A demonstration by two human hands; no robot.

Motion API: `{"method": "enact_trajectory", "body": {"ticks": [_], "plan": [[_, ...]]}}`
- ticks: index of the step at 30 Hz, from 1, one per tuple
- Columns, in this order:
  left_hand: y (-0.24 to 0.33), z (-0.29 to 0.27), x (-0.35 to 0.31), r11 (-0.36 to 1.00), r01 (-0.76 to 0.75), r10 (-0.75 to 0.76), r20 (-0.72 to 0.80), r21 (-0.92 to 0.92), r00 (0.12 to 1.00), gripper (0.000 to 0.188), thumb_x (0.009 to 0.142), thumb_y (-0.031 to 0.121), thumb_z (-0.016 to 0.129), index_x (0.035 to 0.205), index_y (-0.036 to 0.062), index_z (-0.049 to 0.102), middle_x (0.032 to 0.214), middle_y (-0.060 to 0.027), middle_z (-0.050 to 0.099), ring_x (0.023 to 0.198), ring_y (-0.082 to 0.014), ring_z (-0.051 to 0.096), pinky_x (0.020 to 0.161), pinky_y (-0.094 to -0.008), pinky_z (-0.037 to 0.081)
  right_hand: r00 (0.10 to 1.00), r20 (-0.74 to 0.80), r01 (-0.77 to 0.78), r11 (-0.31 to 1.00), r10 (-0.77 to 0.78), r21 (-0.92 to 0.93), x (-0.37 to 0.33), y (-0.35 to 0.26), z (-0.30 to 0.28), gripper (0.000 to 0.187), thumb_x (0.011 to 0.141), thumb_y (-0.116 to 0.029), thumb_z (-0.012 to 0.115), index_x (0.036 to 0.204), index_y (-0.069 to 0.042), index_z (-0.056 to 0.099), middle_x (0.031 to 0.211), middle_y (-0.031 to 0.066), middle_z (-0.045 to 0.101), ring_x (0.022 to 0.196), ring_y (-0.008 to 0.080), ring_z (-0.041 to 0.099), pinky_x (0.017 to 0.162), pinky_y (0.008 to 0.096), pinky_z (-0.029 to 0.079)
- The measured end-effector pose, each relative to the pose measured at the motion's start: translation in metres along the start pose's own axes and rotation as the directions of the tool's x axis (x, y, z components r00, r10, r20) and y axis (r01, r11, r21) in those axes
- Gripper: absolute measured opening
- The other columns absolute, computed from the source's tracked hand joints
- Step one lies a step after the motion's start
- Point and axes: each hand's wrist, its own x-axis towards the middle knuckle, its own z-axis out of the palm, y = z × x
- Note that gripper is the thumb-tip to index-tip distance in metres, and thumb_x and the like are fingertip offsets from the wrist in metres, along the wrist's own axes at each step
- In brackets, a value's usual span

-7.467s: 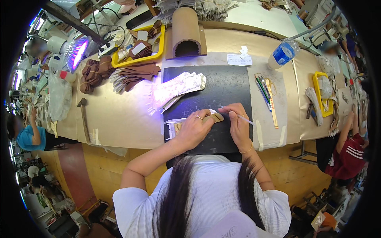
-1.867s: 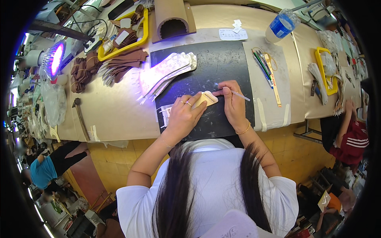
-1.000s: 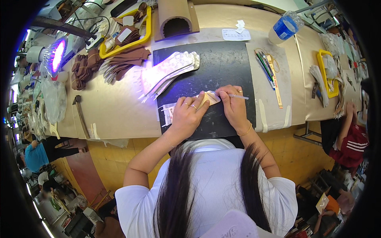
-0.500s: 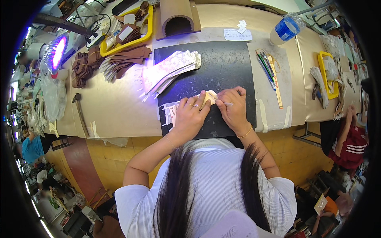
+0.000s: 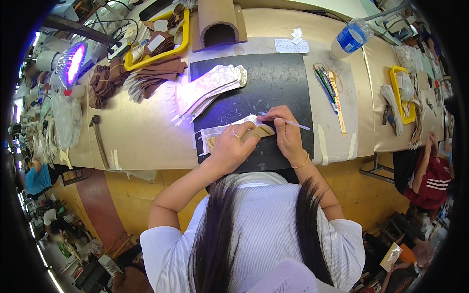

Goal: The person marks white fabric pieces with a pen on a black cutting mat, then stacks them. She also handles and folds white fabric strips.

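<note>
My left hand [image 5: 230, 146] is closed over a tan, round-ended flat template [image 5: 260, 132] with a dark slot, gripping it near the black mat's front edge. Beneath and behind the template, a whitish patterned strip [image 5: 222, 131] lies on the black mat [image 5: 273, 73]. A thin translucent pen-like stick [image 5: 298, 124] is pinched in my right hand [image 5: 287, 134], slanting down to the right. That hand's fingertips are at the right end of the patterned strip. A fanned stack of similar patterned pieces [image 5: 210, 90] lies farther back on the mat.
An ultraviolet-looking lamp [image 5: 73, 66] glows at the left. Brown strips [image 5: 156, 71] lie before a yellow tray [image 5: 184, 36]; a hammer [image 5: 100, 141] is at left. A cardboard tube [image 5: 220, 19] stands behind. Pens [image 5: 326, 88], a ruler [image 5: 338, 105] and a bottle [image 5: 349, 39] are right.
The template has tilted toward me, uncovering more of the patterned strip. My left fingers have drawn back and curled. The stick in my right hand has swung outward, now showing its length.
</note>
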Motion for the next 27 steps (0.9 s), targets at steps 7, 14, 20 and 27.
{"method": "enact_trajectory", "body": {"ticks": [7,14,20,27], "plan": [[0.03,-0.085,-0.005,0.918,0.307,-0.258,0.213,-0.25,0.943,0.015,0.085,0.011,0.075,0.096,0.0051,0.068,0.114,-0.0134,0.063,0.083,-0.0303,0.067,0.073,-0.0394,0.056,0.978,0.18,-0.065,0.979,0.101,-0.194,0.001,0.003,-0.005,0.035,0.108,-0.031,0.045,0.11,0.003,0.057,0.101,0.0098,0.058,0.091,0.0204,0.072,0.079,0.0282,0.052],[-0.012,-0.159,0.023,0.914,0.343,-0.321,-0.133,0.216,0.938,0.018,0.083,0.011,0.078,0.095,0.0043,0.068,0.11,-0.0103,0.063,0.095,-0.0292,0.066,0.083,-0.0381,0.052,0.985,0.154,-0.049,0.981,0.078,-0.186,0.003,0.002,-0.004,0.032,0.108,-0.03,0.047,0.107,0.0,0.058,0.094,0.0092,0.062,0.087,0.0218,0.069,0.08,0.0305,0.049],[-0.083,-0.095,0.068,0.953,0.301,-0.302,-0.041,-0.02,0.953,0.022,0.081,0.012,0.081,0.098,0.0043,0.071,0.111,-0.0082,0.068,0.099,-0.0245,0.065,0.087,-0.0346,0.051,0.994,0.095,-0.058,0.997,0.063,-0.055,0.004,0.001,-0.003,0.03,0.107,-0.029,0.048,0.103,-0.003,0.061,0.084,0.0088,0.068,0.081,0.0241,0.064,0.082,0.0353,0.046],[-0.057,-0.089,0.043,0.971,0.237,-0.227,-0.175,0.037,0.958,0.023,0.079,0.012,0.083,0.101,0.0061,0.076,0.111,-0.0094,0.071,0.092,-0.0236,0.067,0.08,-0.0334,0.055,0.997,-0.025,-0.079,0.997,0.079,-0.001,0.003,0.0,-0.003,0.033,0.108,-0.03,0.047,0.103,-0.001,0.061,0.09,0.0089,0.064,0.082,0.0205,0.071,0.08,0.0324,0.047]]}}
